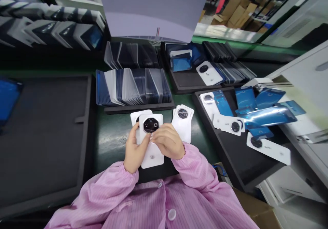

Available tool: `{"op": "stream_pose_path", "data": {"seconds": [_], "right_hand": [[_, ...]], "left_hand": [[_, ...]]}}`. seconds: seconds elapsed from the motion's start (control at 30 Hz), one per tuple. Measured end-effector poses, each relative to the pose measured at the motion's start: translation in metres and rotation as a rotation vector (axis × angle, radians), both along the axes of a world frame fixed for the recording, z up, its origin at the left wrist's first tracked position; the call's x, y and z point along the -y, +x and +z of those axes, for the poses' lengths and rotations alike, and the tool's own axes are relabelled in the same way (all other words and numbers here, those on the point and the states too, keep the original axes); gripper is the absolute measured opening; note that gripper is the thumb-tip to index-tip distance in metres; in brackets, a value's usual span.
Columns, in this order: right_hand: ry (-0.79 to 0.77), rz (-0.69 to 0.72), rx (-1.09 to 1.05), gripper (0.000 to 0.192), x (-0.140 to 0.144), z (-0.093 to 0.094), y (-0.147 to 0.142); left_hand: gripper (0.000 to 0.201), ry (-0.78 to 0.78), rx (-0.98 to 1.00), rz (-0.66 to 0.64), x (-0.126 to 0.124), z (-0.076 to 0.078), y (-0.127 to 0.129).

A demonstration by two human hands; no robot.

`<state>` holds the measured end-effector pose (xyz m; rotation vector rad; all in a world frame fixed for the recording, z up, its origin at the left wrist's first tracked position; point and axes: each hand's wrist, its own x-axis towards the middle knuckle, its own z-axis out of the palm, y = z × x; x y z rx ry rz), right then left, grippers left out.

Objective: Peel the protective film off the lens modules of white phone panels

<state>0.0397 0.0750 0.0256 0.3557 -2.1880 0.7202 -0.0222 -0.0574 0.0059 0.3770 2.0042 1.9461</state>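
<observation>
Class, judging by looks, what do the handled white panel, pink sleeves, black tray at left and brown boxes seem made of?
White panel: plastic or glass, unclear which; smooth, evenly white, rounded corners.
Pink sleeves: probably woven cloth; soft folds, fine stripes, gathered cuffs.
Black tray: perhaps foam or plastic; matte, hardly reflective.
Brown boxes: likely cardboard; dull, with flat sides.

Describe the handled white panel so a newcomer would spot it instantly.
Start at the green tabletop beyond the pink striped sleeves. Nearer than the upright blue and grey sheets is a white rounded rectangular panel with a black octagonal window near its top. Unlike the white panels beside it, it is in the left hand, the right hand at its window.
</observation>
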Motion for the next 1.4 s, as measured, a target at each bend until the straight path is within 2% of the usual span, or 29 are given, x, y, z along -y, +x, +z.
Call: {"op": "stream_pose_path", "data": {"seconds": [0.07,0.2,0.83,1.0,1.17,1.27,1.4], "right_hand": [[0.02,0.073,-0.006,0.014,0.002,-0.002,0.0],[0.015,0.118,-0.029,0.019,0.001,-0.003,0.0],[0.011,0.098,-0.024,0.021,-0.004,-0.007,0.001],[0.041,0.02,-0.027,0.022,-0.005,-0.004,-0.001],[0.068,-0.154,0.029,0.032,-0.005,0.0,-0.002],[0.023,-0.257,0.154,0.041,-0.006,0.0,-0.001],[-0.1,-0.295,0.315,0.061,-0.009,-0.001,0.0]], "left_hand": [[0.049,0.029,0.036,0.01,0.0,0.0,-0.003],[0.052,0.055,0.078,0.014,0.002,0.001,-0.007],[0.049,0.047,0.067,0.015,0.003,0.004,-0.005],[0.048,0.064,0.096,0.029,0.002,0.004,-0.003],[0.048,0.087,0.158,0.021,0.001,0.006,-0.002],[0.049,0.101,0.221,0.02,0.001,0.007,-0.002],[0.051,0.113,0.249,0.017,0.0,0.008,-0.001]]}}
